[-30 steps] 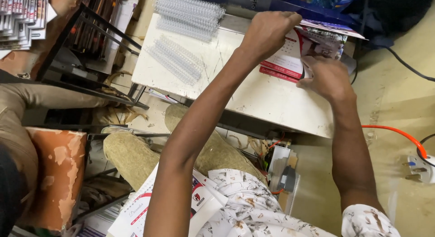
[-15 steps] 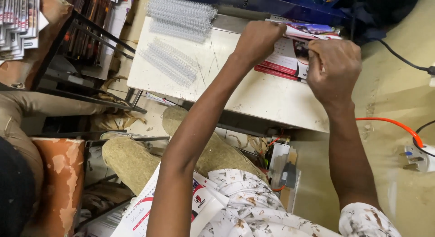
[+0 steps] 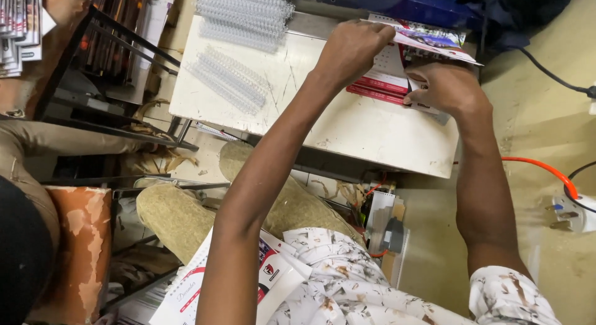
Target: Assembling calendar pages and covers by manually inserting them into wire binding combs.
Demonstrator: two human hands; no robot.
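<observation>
- Holding printed sheets [image 3: 428,42] at far right of tabletop [image 3: 347,123]: left hand [image 3: 354,49] closed, pinching the lifted top sheet's edge; right hand [image 3: 444,89] curled, fingers pressing the stack [image 3: 382,83] flat.
- Judging sheets light, thin, floppy, glossy and likely slippery; best pinched at an edge, stack pinned down.
- Lying well left: white binding combs [image 3: 226,80], more combs [image 3: 245,11] behind.
- Crowding the far edge: blue machine [image 3: 410,3]; orange cable [image 3: 540,170] on the floor at right.
</observation>
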